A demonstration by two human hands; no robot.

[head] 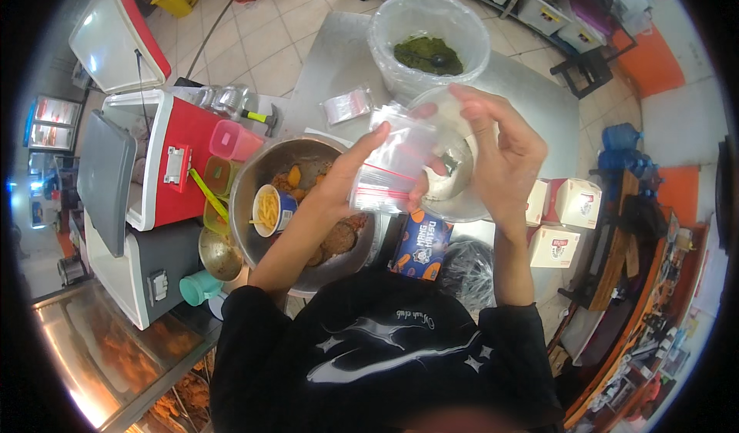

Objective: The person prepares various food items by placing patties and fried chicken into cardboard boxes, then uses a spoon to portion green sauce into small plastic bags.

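Observation:
My left hand (340, 179) grips a stack of small clear zip bags (389, 170) with red seal lines, its thumb on top and fingers underneath. Beside it, my right hand (505, 150) is raised with curled fingers, thumb and forefinger close together; whether a thin clear bag is between them is unclear. Beneath both hands sits a bowl (456, 193) of pale powder, partly hidden. Behind it, a plastic-lined bucket (387, 34) contains green powder (421, 52) and a dark scoop (437, 60). Another pack of zip bags (346, 107) lies on the metal table (323, 46).
Left of me, a large metal bowl (239, 202) holds a cup of fries (268, 211) and browned patties (339, 239). Beyond are a hammer (262, 116), pink container (234, 140) and open red cooler (190, 161). Nearby are a blue printed box (422, 245), plastic bag (469, 271) and cartons (554, 247).

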